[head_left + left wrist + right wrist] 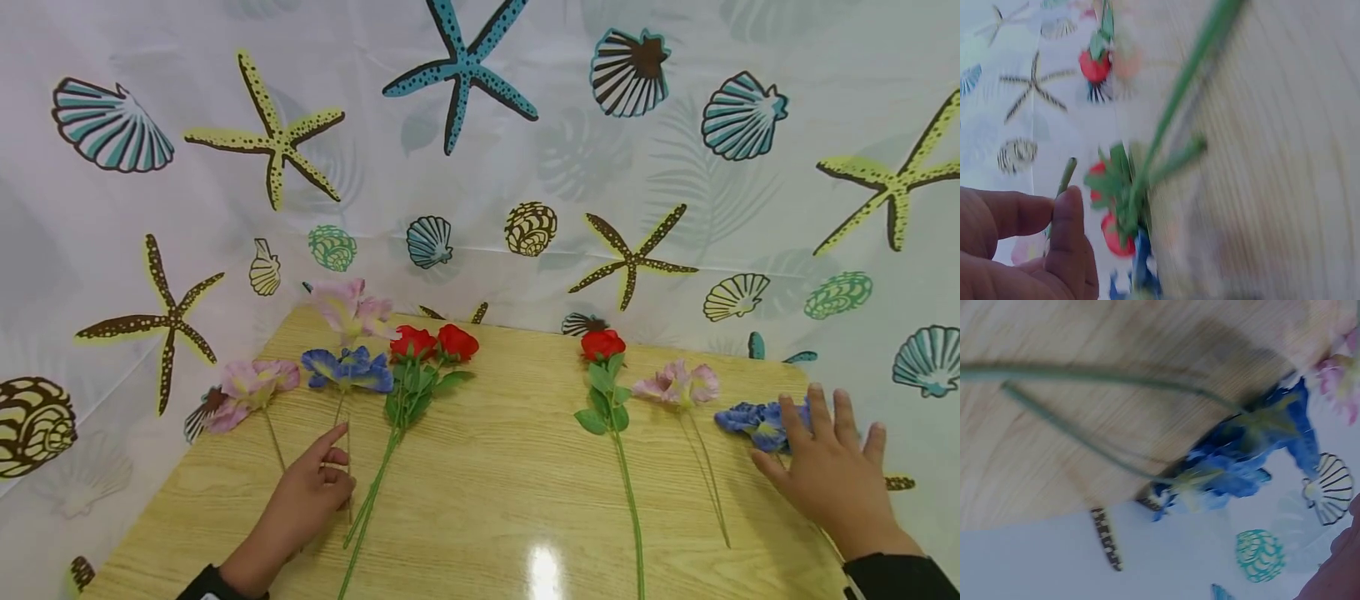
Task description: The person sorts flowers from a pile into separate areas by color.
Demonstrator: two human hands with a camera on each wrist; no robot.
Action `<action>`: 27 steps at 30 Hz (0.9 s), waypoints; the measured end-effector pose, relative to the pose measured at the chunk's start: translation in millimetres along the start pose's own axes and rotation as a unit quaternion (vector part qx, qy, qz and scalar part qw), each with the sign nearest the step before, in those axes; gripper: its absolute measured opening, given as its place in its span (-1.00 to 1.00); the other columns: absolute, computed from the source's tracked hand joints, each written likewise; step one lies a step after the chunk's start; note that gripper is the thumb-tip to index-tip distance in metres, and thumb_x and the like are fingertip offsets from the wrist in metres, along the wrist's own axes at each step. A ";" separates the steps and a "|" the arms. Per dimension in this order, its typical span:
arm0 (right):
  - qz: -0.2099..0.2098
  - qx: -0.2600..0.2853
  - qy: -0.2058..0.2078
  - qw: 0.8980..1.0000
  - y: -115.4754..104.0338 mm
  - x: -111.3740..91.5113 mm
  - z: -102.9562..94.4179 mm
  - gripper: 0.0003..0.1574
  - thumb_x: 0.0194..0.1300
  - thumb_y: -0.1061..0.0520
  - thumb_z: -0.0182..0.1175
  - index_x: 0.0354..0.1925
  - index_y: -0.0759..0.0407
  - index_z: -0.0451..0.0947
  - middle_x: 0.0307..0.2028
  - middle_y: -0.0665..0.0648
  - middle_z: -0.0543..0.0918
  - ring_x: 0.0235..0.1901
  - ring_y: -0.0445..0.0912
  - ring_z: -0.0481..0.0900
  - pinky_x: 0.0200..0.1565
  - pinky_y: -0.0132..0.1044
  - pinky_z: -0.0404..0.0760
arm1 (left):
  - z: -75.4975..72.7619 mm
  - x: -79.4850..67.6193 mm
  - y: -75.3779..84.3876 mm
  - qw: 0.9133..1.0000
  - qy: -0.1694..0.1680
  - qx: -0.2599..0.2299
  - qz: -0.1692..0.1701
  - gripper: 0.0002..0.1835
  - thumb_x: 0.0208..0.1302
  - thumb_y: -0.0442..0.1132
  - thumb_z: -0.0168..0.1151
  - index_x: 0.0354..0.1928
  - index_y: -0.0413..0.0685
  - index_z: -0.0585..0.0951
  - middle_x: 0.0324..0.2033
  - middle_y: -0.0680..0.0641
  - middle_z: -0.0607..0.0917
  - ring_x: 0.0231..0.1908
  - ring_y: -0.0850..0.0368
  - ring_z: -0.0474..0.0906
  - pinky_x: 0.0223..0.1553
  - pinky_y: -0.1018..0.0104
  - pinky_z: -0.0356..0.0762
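My left hand (311, 487) pinches a thin green stem (1067, 172) between thumb and finger. That stem appears to belong to the upper pink flower (352, 308), whose petals show past a blue flower (348, 369). Beside this hand lie two red roses (435, 342) with leafy green stems, and another pink flower (251, 387) is to its left. Over on the right, my right hand (836, 467) is spread with straight fingers above blue flowers (757, 423), partly covering them. The right wrist view shows two blue blooms (1222, 475) and their stems; whether the hand touches them I cannot tell.
A single red rose (602, 344) and a pink flower (678, 385) lie right of centre on the wooden table (495, 467). Behind and beside the table hangs a white cloth (495, 200) printed with shells and starfish.
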State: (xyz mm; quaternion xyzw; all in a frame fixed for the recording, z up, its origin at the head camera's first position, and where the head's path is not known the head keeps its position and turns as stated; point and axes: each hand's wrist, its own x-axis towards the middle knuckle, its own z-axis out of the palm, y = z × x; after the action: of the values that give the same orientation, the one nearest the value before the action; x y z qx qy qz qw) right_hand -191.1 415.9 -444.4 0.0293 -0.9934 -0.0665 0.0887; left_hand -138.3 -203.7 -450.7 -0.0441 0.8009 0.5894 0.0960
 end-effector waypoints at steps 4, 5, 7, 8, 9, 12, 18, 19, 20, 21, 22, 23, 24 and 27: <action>-0.035 0.041 0.042 0.998 -36.1 -0.3 -9.2 0.22 0.21 -0.44 0.04 0.48 0.27 -0.13 0.43 0.38 -0.45 0.35 0.23 -0.66 0.14 0.50 -0.51 | 32.9 -5.1 3.2 0.999 -0.018 -0.037 0.016 -0.26 0.26 -0.50 0.07 0.46 -0.09 0.08 -0.06 -0.24 0.34 -0.27 0.06 0.48 -0.43 0.22 0.56; -0.044 0.053 0.053 0.996 -47.4 -0.6 -11.2 0.21 0.21 -0.43 0.05 0.49 0.25 -0.13 0.44 0.38 -0.43 0.36 0.22 -0.65 0.15 0.50 -0.48 | 41.3 -6.8 3.5 0.998 -0.025 -0.045 0.021 -0.26 0.25 -0.51 0.07 0.45 -0.10 0.08 -0.06 -0.24 0.34 -0.27 0.06 0.48 -0.43 0.22 0.57; -0.059 0.086 0.070 0.992 -72.1 -2.3 -15.2 0.18 0.22 -0.39 0.09 0.49 0.24 -0.12 0.44 0.40 -0.35 0.38 0.23 -0.58 0.14 0.53 -0.37 | 57.4 -10.0 3.9 0.996 -0.048 -0.068 0.027 -0.26 0.26 -0.50 0.07 0.46 -0.13 0.07 -0.07 -0.24 0.33 -0.26 0.07 0.46 -0.41 0.21 0.58; -0.064 0.107 0.075 0.989 -84.0 -3.7 -15.9 0.18 0.23 -0.37 0.09 0.49 0.23 -0.13 0.45 0.39 -0.34 0.38 0.23 -0.57 0.14 0.55 -0.32 | 65.1 -12.0 4.0 0.995 -0.062 -0.078 0.029 -0.26 0.27 -0.48 0.07 0.46 -0.14 0.05 -0.07 -0.24 0.32 -0.25 0.07 0.46 -0.40 0.21 0.58; -0.067 0.133 0.074 0.986 -96.2 -5.2 -17.4 0.16 0.25 -0.34 0.09 0.49 0.23 -0.15 0.45 0.38 -0.34 0.38 0.22 -0.56 0.12 0.56 -0.26 | 72.7 -14.0 4.6 0.993 -0.073 -0.088 0.032 -0.26 0.29 -0.46 0.07 0.46 -0.16 0.04 -0.07 -0.23 0.31 -0.24 0.07 0.46 -0.39 0.22 0.58; -0.071 0.234 0.053 0.968 -127.5 -9.1 -20.7 0.10 0.30 -0.27 0.08 0.49 0.25 -0.17 0.45 0.39 -0.30 0.39 0.27 -0.47 0.09 0.57 -0.12 | 94.5 -20.8 7.9 0.986 -0.109 -0.122 0.043 -0.27 0.32 -0.39 0.07 0.47 -0.21 0.01 -0.08 -0.20 0.30 -0.22 0.09 0.45 -0.37 0.22 0.59; -0.034 0.421 -0.047 0.905 -177.7 -15.6 -34.2 0.03 0.34 -0.32 -0.02 0.50 0.14 -0.14 0.46 0.31 -0.13 0.38 0.31 -0.12 0.13 0.44 0.14 | 128.4 -36.0 18.2 0.977 -0.124 -0.147 0.091 -0.30 0.29 -0.37 0.10 0.42 -0.31 0.09 -0.13 -0.14 0.31 -0.26 0.17 0.46 -0.40 0.40 0.61; -0.021 0.452 -0.059 0.890 -185.4 -18.0 -36.7 0.00 0.34 -0.33 -0.03 0.49 0.13 -0.09 0.45 0.30 -0.05 0.37 0.28 -0.04 0.14 0.39 0.20 | 132.6 -38.7 19.8 0.977 -0.121 -0.147 0.095 -0.31 0.28 -0.38 0.11 0.41 -0.32 0.12 -0.14 -0.13 0.31 -0.27 0.18 0.47 -0.41 0.43 0.60; -0.007 0.484 -0.071 0.872 -192.9 -20.9 -39.6 -0.04 0.34 -0.33 -0.03 0.47 0.11 -0.04 0.43 0.26 0.03 0.36 0.24 0.04 0.15 0.33 0.26 | 136.6 -41.2 21.3 0.977 -0.118 -0.148 0.098 -0.32 0.27 -0.37 0.12 0.40 -0.33 0.15 -0.14 -0.12 0.32 -0.28 0.19 0.47 -0.42 0.46 0.59; 0.003 0.517 -0.078 0.852 -200.0 -23.8 -42.4 -0.09 0.34 -0.30 -0.01 0.45 0.10 0.02 0.40 0.22 0.13 0.33 0.18 0.13 0.16 0.25 0.33 | 140.6 -43.5 22.8 0.977 -0.113 -0.150 0.101 -0.34 0.26 -0.37 0.13 0.38 -0.34 0.18 -0.15 -0.12 0.33 -0.28 0.20 0.47 -0.42 0.47 0.57; 0.010 0.553 -0.082 0.829 -206.8 -26.8 -45.1 -0.15 0.36 -0.26 0.00 0.42 0.11 0.07 0.37 0.19 0.20 0.30 0.14 0.21 0.16 0.16 0.38 | 144.5 -45.4 24.3 0.977 -0.110 -0.155 0.101 -0.35 0.25 -0.38 0.13 0.36 -0.36 0.20 -0.16 -0.12 0.34 -0.28 0.19 0.48 -0.43 0.48 0.57; 0.017 0.587 -0.084 0.805 -213.6 -29.8 -47.6 -0.22 0.37 -0.20 0.03 0.39 0.12 0.12 0.32 0.17 0.27 0.27 0.09 0.29 0.15 0.06 0.44 | 148.4 -47.0 25.8 0.977 -0.106 -0.157 0.102 -0.37 0.24 -0.38 0.13 0.34 -0.38 0.22 -0.17 -0.11 0.35 -0.28 0.19 0.48 -0.44 0.49 0.56; 0.021 0.618 -0.087 0.781 -220.5 -32.7 -50.5 -0.27 0.38 -0.14 0.05 0.36 0.12 0.15 0.29 0.15 0.32 0.23 0.06 0.34 0.13 -0.03 0.49 | 152.2 -48.2 27.2 0.976 -0.103 -0.160 0.102 -0.38 0.22 -0.38 0.14 0.32 -0.39 0.24 -0.18 -0.10 0.35 -0.29 0.20 0.48 -0.43 0.49 0.56; 0.018 0.681 -0.104 0.725 -240.1 -40.4 -58.9 -0.39 0.39 0.02 0.07 0.32 0.12 0.19 0.22 0.13 0.35 0.13 0.00 0.45 0.04 -0.25 0.55 | 164.0 -50.1 30.1 0.973 -0.106 -0.180 0.099 -0.41 0.18 -0.40 0.15 0.26 -0.45 0.28 -0.21 -0.07 0.38 -0.31 0.21 0.49 -0.39 0.47 0.57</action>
State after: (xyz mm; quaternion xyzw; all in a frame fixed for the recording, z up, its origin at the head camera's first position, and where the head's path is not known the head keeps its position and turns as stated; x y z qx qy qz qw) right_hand -129.6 173.6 -426.9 0.0572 -0.7748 0.6269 -0.0580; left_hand -78.1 -40.5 -459.2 0.0813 0.6673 0.7319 0.1116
